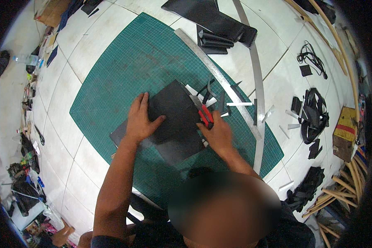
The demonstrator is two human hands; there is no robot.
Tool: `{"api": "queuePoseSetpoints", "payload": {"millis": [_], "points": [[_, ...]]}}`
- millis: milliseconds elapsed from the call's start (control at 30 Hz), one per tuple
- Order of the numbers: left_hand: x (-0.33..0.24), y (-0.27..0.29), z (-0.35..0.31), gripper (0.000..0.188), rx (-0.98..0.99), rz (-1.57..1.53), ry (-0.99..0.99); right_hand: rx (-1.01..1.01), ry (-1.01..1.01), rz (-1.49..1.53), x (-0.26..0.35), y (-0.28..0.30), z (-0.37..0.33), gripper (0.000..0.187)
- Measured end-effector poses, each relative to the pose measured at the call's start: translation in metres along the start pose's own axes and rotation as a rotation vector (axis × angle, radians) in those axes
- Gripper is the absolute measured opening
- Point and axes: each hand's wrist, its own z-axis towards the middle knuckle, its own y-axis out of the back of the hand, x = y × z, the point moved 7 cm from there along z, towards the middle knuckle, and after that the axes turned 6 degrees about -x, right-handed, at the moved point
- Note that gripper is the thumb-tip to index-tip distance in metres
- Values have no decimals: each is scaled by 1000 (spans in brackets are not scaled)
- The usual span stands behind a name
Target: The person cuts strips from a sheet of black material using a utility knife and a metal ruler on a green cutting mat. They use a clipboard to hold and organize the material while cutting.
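My left hand (140,120) lies flat on a dark black sheet (173,107), its fingers stretched out and the thumb spread to the right. The sheet rests on a green gridded cutting mat (107,78); a second dark piece (175,146) shows nearer to me. At the sheet's right edge, my right hand (218,134) has thumb and fingers closed about the ends of a red-handled hand tool (206,115). Its grey front end points away to the left, and its exact kind is unclear. White and black offcuts (211,101) lie just beyond it.
A long metal ruler (215,70) crosses the mat, and another metal strip (256,78) runs beside it. Folded black material (211,20) lies at the far side. To the right are black scraps (314,115), a cord (312,58) and a box (345,132). Scissors (39,135) lie left.
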Motion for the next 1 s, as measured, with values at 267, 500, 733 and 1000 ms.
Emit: {"api": "queuePoseSetpoints", "payload": {"millis": [267, 500, 733, 1000], "points": [[-13, -2, 13, 72, 92, -3, 18, -93, -66, 85, 9, -10, 18, 44], [-20, 0, 6, 69, 42, -35, -12, -92, -110, 192, 8, -17, 39, 39], [-5, 10, 5, 61, -135, -189, -18, -174, -23, 222, 16, -15, 56, 38], [112, 67, -84, 50, -350, -223, 295, -208, 99, 171, -7, 29, 8, 41]]}}
